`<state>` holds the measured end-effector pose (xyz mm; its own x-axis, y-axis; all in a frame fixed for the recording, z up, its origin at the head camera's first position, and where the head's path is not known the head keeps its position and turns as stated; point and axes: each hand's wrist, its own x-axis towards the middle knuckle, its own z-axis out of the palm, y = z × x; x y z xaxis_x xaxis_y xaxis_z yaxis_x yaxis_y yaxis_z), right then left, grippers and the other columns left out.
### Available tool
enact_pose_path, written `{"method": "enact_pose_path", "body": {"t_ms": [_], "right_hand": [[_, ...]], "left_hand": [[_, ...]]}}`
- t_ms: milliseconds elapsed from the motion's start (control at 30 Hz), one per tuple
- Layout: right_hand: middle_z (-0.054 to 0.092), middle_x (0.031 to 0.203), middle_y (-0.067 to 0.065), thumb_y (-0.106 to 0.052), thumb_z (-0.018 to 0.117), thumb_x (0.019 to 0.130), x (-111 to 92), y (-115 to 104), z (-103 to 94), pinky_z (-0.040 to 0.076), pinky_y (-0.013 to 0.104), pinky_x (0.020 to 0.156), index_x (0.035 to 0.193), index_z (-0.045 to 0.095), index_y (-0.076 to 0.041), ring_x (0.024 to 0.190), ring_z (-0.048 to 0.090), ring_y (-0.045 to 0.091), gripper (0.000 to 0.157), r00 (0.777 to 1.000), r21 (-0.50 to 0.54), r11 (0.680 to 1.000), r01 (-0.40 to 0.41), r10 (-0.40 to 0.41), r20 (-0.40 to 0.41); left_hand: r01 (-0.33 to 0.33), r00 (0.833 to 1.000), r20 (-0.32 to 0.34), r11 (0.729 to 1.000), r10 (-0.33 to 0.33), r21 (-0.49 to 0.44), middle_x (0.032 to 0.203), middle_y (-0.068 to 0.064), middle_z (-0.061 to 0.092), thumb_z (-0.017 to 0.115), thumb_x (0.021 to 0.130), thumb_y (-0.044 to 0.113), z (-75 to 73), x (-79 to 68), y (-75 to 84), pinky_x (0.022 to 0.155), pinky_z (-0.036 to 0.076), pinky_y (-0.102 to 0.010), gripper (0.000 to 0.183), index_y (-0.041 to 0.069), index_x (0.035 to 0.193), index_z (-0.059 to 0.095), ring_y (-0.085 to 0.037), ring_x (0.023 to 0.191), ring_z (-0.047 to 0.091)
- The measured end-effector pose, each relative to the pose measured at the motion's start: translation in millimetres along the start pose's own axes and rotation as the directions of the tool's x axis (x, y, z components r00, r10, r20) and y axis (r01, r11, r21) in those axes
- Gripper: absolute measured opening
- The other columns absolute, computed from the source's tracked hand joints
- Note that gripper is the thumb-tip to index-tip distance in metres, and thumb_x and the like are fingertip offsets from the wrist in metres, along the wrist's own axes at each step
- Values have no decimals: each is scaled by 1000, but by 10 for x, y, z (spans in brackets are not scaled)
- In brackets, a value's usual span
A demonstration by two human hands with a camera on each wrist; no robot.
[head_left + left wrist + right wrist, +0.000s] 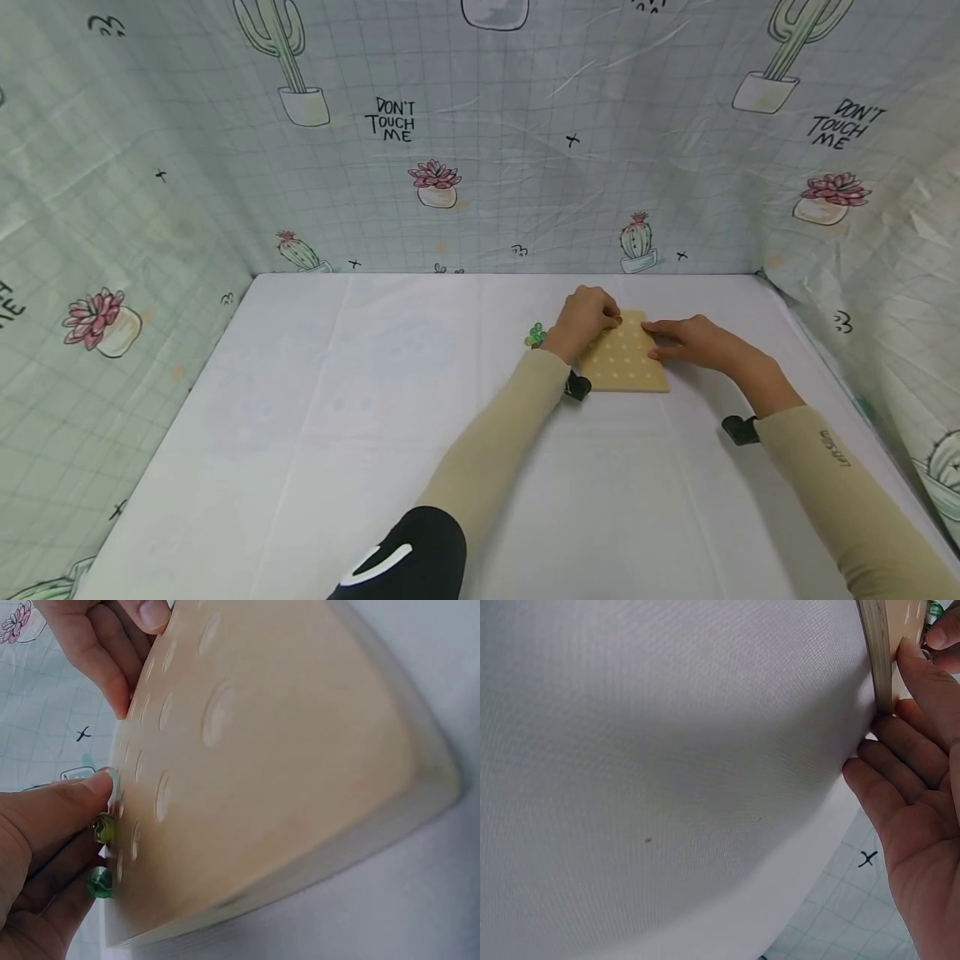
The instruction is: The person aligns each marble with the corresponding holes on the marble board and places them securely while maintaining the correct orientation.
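A square light-wood board [626,367] with rows of round hollows lies on the table's right half. My left hand [583,321] is over its far left part, thumb and fingertips pinching a clear glass marble [113,784], partly hidden. Two green marbles, one yellowish [103,828] and one darker [99,882], show beside those fingers in the left wrist view. At the board's right edge, my right hand [693,342] holds it, thumb on top and fingers against the side. A cluster of green marbles [535,335] sits left of the left hand, partly behind the wrist.
The white-covered table [375,417] reaches back to a patterned curtain [510,183] with cactus drawings, which also hangs at both sides. Black wrist-camera mounts [577,386] stick out below the wrists near the board.
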<state>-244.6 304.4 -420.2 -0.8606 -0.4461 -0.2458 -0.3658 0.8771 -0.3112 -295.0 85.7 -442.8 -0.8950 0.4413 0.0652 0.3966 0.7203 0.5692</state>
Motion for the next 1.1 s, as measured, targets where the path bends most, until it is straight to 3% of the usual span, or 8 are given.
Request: {"method": "enact_pose_path", "body": {"t_ms": [267, 433, 600, 833, 1100], "right_hand": [[51, 146, 28, -36, 67, 99, 13, 13, 7, 43, 62, 105, 147, 50, 2, 132, 49, 49, 64, 1000, 31, 999, -15, 15, 5], [49, 147, 27, -37, 67, 99, 36, -6, 38, 42, 62, 107, 148, 49, 0, 134, 48, 48, 65, 999, 42, 998, -36, 35, 26], [52, 145, 27, -38, 68, 98, 47, -6, 45, 44, 61, 105, 146, 51, 2, 131, 51, 48, 65, 1000, 7, 1000, -17, 17, 26], [49, 148, 26, -37, 67, 99, 38, -23, 26, 41, 62, 107, 148, 48, 1, 134, 47, 49, 65, 998, 10, 999, -39, 39, 41], [48, 149, 27, -38, 68, 98, 4, -29, 8, 40, 63, 108, 149, 48, 0, 136, 44, 50, 66, 998, 27, 998, -62, 61, 32]], "left_hand": [[-2, 1000, 14, 998, 3, -66, 106, 7, 75, 76, 94, 22, -28, 35, -104, 78, 51, -13, 15, 18, 107, 82, -5, 98, 65], [20, 1000, 26, 994, -17, -103, 106, 6, 76, 74, 95, 21, -124, -3, -181, 77, 51, -13, 16, 16, 109, 81, -5, 99, 66], [-13, 1000, 9, 993, 15, -115, 108, 4, 76, 72, 96, 22, -326, -57, -204, 81, 52, -14, 21, 13, 114, 79, -7, 103, 66], [-124, 991, -52, 989, 120, -83, 117, -1, 75, 71, 97, 21, -635, -227, -282, 89, 54, -19, 23, 10, 116, 78, -14, 111, 68], [-116, 991, -70, 990, 111, -79, 118, -2, 75, 72, 97, 22, -924, -489, -463, 93, 55, -24, 24, 10, 117, 78, -17, 112, 68]]}}
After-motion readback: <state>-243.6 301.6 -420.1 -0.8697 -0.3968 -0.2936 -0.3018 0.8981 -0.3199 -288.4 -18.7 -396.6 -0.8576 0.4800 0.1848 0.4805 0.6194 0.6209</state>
